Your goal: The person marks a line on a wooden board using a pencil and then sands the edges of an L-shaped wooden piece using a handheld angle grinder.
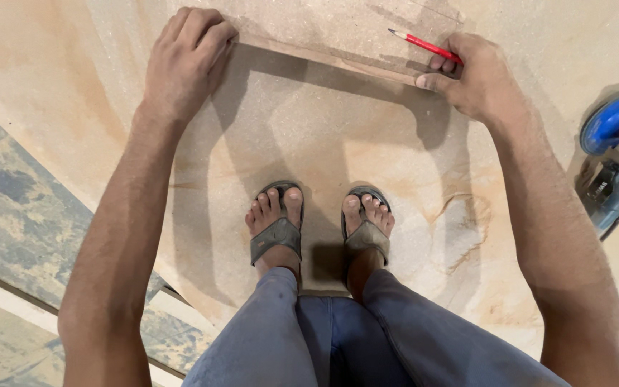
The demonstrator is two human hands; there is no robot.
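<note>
Hands pin a long pale wooden strip [338,61] flat: left hand [184,61] curled over its end, right hand [478,75] steadying it, fingers gripping a red pencil [424,45].

Both arms stretched forward and down, nearly straight, bare forearms. Left hand [186,61] palm down, knuckles up, fingers curled tight over at the far left, wrist slightly bent. Right hand [476,77] at the far right, back of hand up, fingers folded inward toward the left, thumb tip pointing left. Hands well apart. Person crouching, knees bent between the arms, two feet in sandals side by side below the hands.
</note>
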